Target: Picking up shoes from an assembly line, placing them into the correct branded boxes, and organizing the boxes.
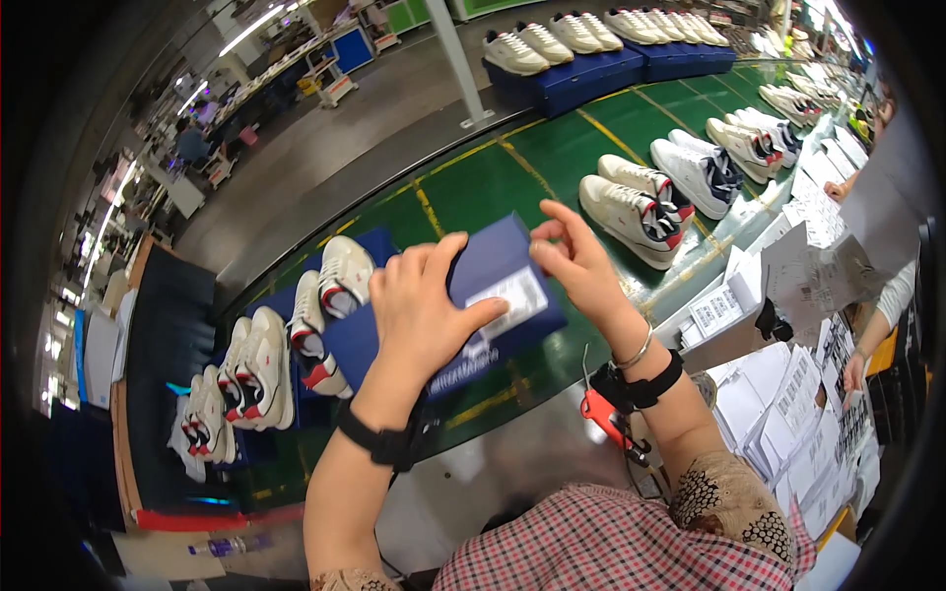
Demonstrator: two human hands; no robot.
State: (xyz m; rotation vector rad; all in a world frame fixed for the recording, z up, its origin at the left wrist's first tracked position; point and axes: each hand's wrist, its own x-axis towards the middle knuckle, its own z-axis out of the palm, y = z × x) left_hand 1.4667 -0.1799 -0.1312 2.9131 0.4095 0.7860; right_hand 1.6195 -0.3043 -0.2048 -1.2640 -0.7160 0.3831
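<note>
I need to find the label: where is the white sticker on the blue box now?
In the head view, the white sticker sits on the blue box end face, between the left hand and the right hand.

Pairs of white sneakers along a green conveyor belt, paper stacks alongside.

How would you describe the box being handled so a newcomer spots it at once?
Start at the green conveyor belt carrying white sneakers. Near its front edge, the left hand grips a dark blue shoebox, the right hand at its top edge. Unlike the blue trays nearby, it carries a white label.
</note>
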